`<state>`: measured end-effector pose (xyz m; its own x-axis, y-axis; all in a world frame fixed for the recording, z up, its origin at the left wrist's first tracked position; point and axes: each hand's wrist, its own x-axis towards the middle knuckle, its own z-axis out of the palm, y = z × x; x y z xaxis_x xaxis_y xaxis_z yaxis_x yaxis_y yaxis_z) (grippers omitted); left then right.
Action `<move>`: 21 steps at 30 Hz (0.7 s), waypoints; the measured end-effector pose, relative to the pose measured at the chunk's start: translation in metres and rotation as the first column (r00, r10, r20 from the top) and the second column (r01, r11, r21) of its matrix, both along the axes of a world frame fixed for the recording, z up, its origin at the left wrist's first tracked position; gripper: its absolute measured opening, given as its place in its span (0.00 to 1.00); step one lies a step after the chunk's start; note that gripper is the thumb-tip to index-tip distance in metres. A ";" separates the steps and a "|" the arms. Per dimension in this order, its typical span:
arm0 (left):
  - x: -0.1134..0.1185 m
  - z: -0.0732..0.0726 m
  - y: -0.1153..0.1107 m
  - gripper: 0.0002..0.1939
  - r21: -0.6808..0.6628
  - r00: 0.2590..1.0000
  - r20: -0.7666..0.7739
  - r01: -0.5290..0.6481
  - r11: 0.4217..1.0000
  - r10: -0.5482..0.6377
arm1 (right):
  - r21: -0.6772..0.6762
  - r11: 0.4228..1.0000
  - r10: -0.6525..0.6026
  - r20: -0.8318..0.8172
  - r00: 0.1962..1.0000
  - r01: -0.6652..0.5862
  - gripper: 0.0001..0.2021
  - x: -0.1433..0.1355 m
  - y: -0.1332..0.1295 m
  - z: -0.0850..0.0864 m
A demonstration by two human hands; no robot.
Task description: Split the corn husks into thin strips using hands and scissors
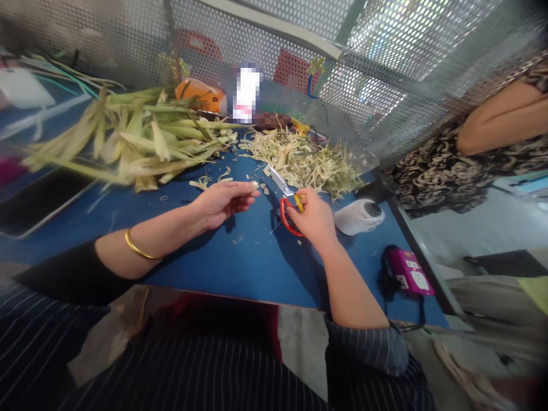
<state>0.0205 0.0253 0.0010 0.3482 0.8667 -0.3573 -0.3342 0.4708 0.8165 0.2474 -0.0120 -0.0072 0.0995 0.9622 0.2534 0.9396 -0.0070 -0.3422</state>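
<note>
My left hand [225, 202], with a gold bangle on its wrist, pinches a small pale piece [255, 184] between thumb and fingertips. Its exact kind is too small to make out; it looks like a bit of husk. Scissors [280, 181] with red and yellow handles are in my right hand [315, 218], blades pointing up and left, above the blue table [222, 265]. The blades look nearly closed. Just beyond them lies a heap of pale cut shreds [295, 154]. Long dried husk-like leaves [149, 140] are piled to the left.
A white spool-like object [355, 218] stands right of my right hand. Farther right is a magenta box [411, 273] with a black cord. A phone [247, 97] and an orange container [201, 94] stand before the perforated metal screen [265, 34]. Another person's arm [500, 117] shows at right.
</note>
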 end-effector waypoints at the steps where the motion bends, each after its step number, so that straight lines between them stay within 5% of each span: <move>1: 0.000 0.000 -0.001 0.02 0.006 1.000 -0.006 0.011 1.000 -0.011 | -0.005 1.000 0.016 0.045 0.999 -0.016 0.22 -0.004 0.000 -0.002; 8: 0.003 0.001 -0.011 0.07 0.221 0.991 -0.132 0.048 0.974 -0.019 | 0.068 0.991 0.097 0.225 0.970 -0.115 0.15 -0.031 0.006 -0.006; 12: 0.003 0.003 -0.016 0.09 0.365 0.967 -0.254 0.095 0.926 0.000 | 0.204 0.953 0.254 -0.149 0.955 -0.222 0.13 -0.037 0.001 0.010; 15: 0.002 0.004 -0.018 0.09 0.422 0.952 -0.305 0.147 0.894 -0.012 | 0.129 0.942 0.329 -0.532 0.780 -0.309 0.14 -0.045 -0.004 0.018; 21: 0.003 -0.001 -0.016 0.09 0.336 0.961 -0.273 0.125 0.934 -0.030 | 0.149 0.959 0.281 -0.623 0.731 -0.241 0.09 -0.057 -0.002 0.009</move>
